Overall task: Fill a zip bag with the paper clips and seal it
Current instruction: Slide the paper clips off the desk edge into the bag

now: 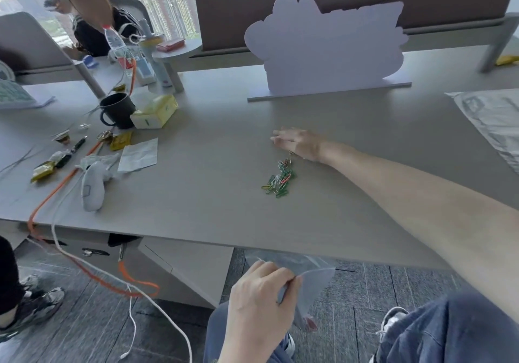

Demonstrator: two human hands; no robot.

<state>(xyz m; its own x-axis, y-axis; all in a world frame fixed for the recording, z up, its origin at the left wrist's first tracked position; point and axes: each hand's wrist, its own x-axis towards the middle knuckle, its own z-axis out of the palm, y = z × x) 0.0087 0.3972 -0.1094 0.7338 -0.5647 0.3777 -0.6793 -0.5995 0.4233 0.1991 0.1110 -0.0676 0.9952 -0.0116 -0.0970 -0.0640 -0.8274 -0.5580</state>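
Right hand (297, 143): stretched far out over the desk, palm down, fingers flat and spread, holding nothing.
Left hand (261, 292): down below the desk edge, above the lap, fingers pinched tight on the rim of the zip bag.
Zip bag (311, 284): clear plastic, hanging under the desk's front edge, something small and red blurred near its bottom.
Paper clips (279, 178): a loose coloured heap on the desk, green, white, yellow and red, just beside the right wrist on the near side; one or two clips lay almost touching the heel of the hand.
Desk (210, 188): grey top, bare between the clips and the front edge, so nothing stood between heap and bag but that edge.
Pale cut-out board (325, 50): upright on a flat base, behind the right hand, well apart from it.
Black mug (118, 111): off to the left, beside a yellow tissue box (156, 111).
Orange cable (56, 194): trailing off the left of the desk to the floor, a white cable alongside.
White handheld device (91, 185): lying near the cables, with wrappers and a folded paper close by.
Water bottle (116, 45): back left, near a seated person.
Writing: none could be read; labels were too blurred.
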